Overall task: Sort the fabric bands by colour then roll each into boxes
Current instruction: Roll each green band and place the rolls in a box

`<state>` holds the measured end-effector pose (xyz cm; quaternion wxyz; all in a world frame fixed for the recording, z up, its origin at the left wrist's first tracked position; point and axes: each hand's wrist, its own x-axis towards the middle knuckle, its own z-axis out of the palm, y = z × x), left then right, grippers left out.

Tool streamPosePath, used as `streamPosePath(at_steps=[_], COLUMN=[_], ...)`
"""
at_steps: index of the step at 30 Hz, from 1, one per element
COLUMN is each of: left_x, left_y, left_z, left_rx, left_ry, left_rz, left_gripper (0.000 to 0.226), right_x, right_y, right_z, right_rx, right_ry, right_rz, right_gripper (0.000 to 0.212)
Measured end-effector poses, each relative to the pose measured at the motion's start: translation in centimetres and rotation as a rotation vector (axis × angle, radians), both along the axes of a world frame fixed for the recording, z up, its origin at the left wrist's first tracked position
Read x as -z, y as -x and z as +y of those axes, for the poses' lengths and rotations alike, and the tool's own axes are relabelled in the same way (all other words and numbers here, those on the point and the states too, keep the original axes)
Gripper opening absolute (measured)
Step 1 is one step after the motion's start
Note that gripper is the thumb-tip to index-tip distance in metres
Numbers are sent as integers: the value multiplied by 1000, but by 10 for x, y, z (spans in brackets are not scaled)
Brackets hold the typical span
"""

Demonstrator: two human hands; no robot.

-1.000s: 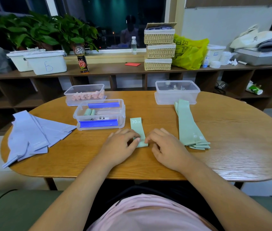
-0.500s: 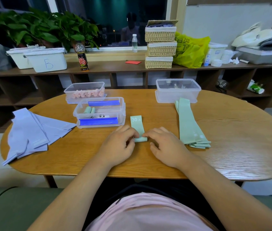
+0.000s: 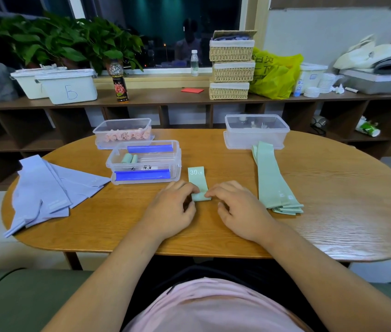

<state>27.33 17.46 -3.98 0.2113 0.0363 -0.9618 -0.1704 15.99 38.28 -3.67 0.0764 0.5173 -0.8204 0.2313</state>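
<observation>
A green fabric band (image 3: pixel 198 179) marked "30 LB" lies in front of me, its near end rolled up. My left hand (image 3: pixel 171 208) and my right hand (image 3: pixel 238 209) pinch that roll from either side with curled fingers. A clear box with blue clips (image 3: pixel 145 161) to the left holds two green rolls. Behind it a clear box (image 3: pixel 123 133) holds pink rolls. A stack of flat green bands (image 3: pixel 272 178) lies to the right, and a pile of lilac bands (image 3: pixel 45 190) to the left.
Another clear lidded box (image 3: pixel 256 130) stands at the back right of the round wooden table (image 3: pixel 333 212). A shelf behind carries white tubs (image 3: pixel 67 86), wicker baskets (image 3: pixel 231 65), a bottle (image 3: pixel 119 82) and a yellow bag (image 3: pixel 276 73).
The roll has moved away from me along the green band, so less flat band shows. Both hands have followed it forward.
</observation>
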Motion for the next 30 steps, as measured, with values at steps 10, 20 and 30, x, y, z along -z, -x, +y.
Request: streamPosePath(at_steps=[10,20,30], left_x=[2,3,0], left_y=[1,2,-3], left_z=[-1,-2,-2], left_rx=[-105,-107,6], left_ry=[-47,-70,-110], left_rz=[18,20,64], left_gripper=[50,48,42], right_x=[-9,1,8], right_y=[14,22,-11], right_z=[-32,-50,-6], right_rx=[77,139,85], right_ry=[-112,-19,11], right_rz=[80,46,81], right_gripper=[39,26,25])
